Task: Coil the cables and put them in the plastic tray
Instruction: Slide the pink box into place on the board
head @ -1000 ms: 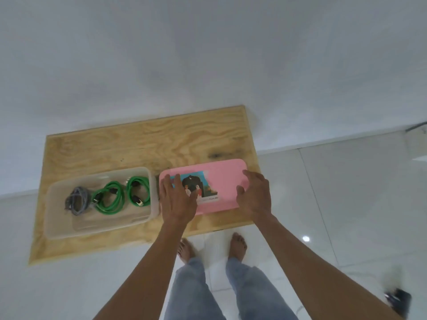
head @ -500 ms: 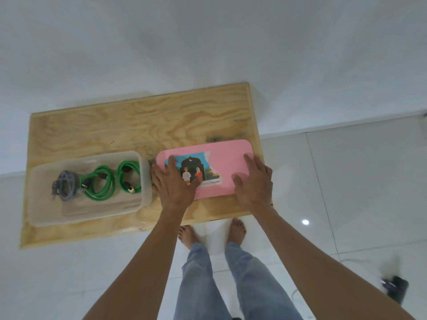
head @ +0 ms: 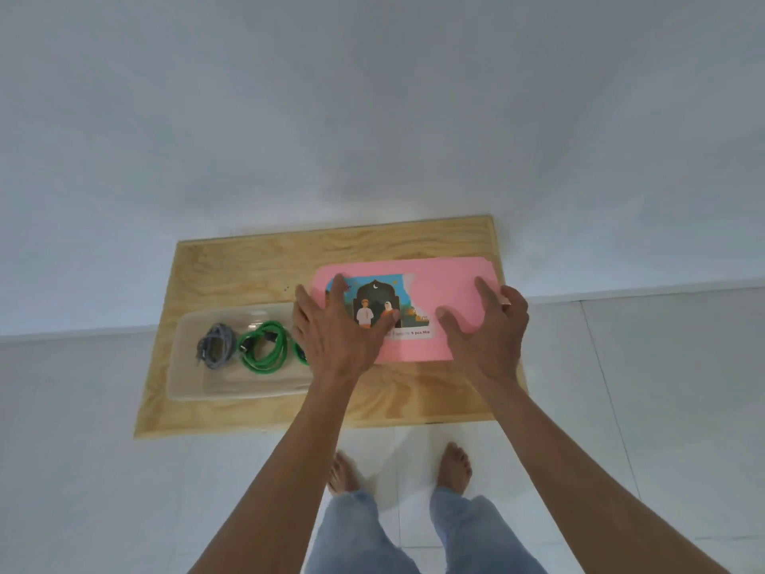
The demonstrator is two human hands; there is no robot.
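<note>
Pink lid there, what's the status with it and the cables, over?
Both hands, left and right, open on flat pink plastic lid. Grey and green coiled cables already inside clear plastic tray. Tray uncovered; nothing in the way.

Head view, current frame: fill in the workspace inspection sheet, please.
Surface: wooden board on white floor.
Job's things: clear plastic tray holds coiled grey cable and green cable; a second green coil is partly hidden.
Clutter: pink lid with picture label, beside tray.
Grippers: left hand and right hand, fingers straight, at the lid's ends.
Cables: none outside tray.
Surroundings: white wall, tiled floor.
</note>
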